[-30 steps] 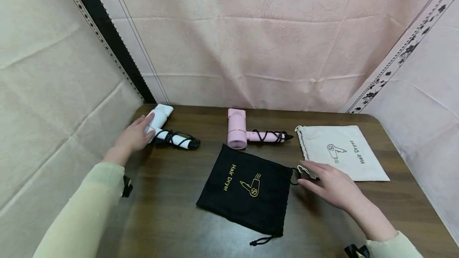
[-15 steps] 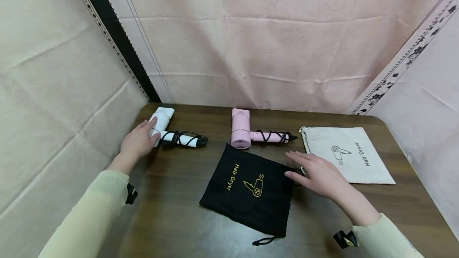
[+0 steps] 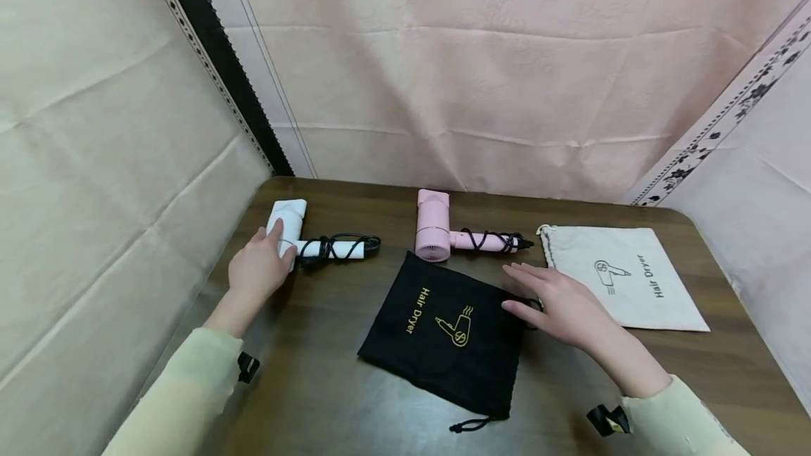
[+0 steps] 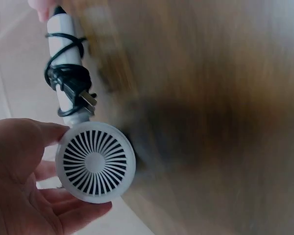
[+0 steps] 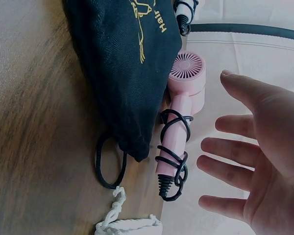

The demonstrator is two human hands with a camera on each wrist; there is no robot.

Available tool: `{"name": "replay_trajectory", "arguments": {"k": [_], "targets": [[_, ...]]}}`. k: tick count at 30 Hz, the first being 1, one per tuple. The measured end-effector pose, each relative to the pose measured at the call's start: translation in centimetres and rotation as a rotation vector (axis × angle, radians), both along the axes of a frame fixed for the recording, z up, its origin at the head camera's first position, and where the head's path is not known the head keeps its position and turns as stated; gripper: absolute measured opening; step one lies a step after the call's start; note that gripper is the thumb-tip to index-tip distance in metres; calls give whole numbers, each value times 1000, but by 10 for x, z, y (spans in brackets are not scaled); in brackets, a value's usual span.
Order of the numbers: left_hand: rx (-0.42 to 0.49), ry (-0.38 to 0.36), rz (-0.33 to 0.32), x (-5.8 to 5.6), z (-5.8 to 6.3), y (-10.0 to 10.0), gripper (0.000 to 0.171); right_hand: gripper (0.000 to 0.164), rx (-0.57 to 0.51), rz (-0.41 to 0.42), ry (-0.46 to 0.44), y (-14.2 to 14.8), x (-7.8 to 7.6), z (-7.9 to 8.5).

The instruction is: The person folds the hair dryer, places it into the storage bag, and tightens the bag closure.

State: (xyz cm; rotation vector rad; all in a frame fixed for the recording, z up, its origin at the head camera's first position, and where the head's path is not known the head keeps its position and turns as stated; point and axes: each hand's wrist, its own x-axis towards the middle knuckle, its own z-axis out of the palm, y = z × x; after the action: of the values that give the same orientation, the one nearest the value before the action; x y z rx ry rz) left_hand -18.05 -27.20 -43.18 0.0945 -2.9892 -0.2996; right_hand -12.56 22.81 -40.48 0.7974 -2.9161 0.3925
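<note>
At the table's back left, my left hand (image 3: 258, 262) grips the barrel of a white hair dryer (image 3: 332, 250), its handle pointing right with a black cord wound round it. The left wrist view shows thumb and fingers around the dryer's round vented end (image 4: 94, 162). My right hand (image 3: 564, 305) hovers with fingers spread over the right corner of a black drawstring pouch (image 3: 437, 371) printed "Hair Dryer" in gold. In the right wrist view, nothing lies in that hand's palm (image 5: 279, 161).
Behind the black pouch lies a pink hair dryer (image 3: 433, 227), cord wrapped on its handle. A white drawstring pouch (image 3: 633, 301) lies flat at the right. Pale cloth (image 3: 494, 90) walls in the back and sides of the wooden table (image 3: 304, 371).
The white hair dryer has turned in my left hand's grip, its handle now nearly level. My right hand has moved left from the white pouch's edge to over the black pouch's corner.
</note>
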Motion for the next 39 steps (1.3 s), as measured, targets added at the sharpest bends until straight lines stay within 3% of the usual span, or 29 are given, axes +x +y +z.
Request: {"name": "replay_trajectory", "arguments": {"k": [9,14,17,22,25,29,33,39], "targets": [[-30,13,12,32,5,29,66,60,3,16,-3,-2,-2,-4],[-59,27,-15,41,6,37,65,61,16,15,-16,-1,-2,-5],[-96,75,-56,44,7,35,64,61,14,14,-20,-1,-1,-4],[-163,208,-178,41,10,14,57,61,15,16,-31,0,-1,-4],[-204,241,-287,33,16,-3,53,61,15,15,-30,1,-1,-4],[-249,171,-431,23,26,-22,53,61,15,18,-22,2,-1,-5],[-288,97,-529,17,33,-35,57,61,17,23,-18,3,-1,-5],[-375,129,-634,10,40,-46,63,61,18,17,-18,5,0,-5]]}}
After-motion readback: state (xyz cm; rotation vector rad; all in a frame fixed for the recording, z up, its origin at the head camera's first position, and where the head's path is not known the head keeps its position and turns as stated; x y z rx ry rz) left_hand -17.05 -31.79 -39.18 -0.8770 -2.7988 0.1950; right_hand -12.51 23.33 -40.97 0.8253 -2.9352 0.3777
